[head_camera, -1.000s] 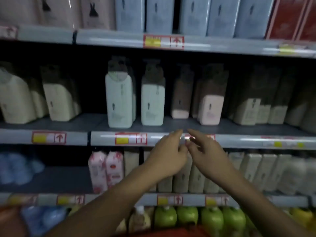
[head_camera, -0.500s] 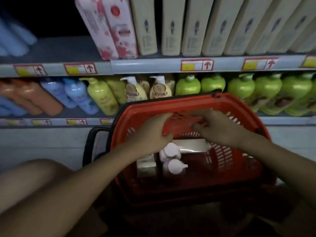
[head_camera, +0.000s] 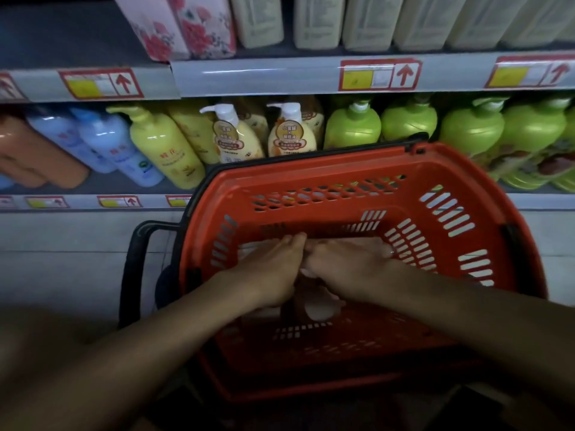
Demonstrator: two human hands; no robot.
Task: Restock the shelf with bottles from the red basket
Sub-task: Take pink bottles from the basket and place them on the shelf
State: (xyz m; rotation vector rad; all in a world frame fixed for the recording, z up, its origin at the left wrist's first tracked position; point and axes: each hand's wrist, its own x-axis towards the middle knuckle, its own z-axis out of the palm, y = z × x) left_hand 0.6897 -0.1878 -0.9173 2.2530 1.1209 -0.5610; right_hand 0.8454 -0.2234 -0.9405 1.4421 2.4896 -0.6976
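Both hands are inside the red basket (head_camera: 357, 181), before the lower shelf (head_camera: 93, 185). Left hand (head_camera: 273, 269) and right hand (head_camera: 348, 265) lie side by side, touching, over pale bottles (head_camera: 320, 309) at the bottom; whether either grips one cannot be determined.

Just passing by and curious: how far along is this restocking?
Done: the shelf above already carries rows of cream packs. In hand: both hands, left hand and right hand, reach into the red basket onto pale bottles; their grip is hidden. Left: lifting those out and shelving them.
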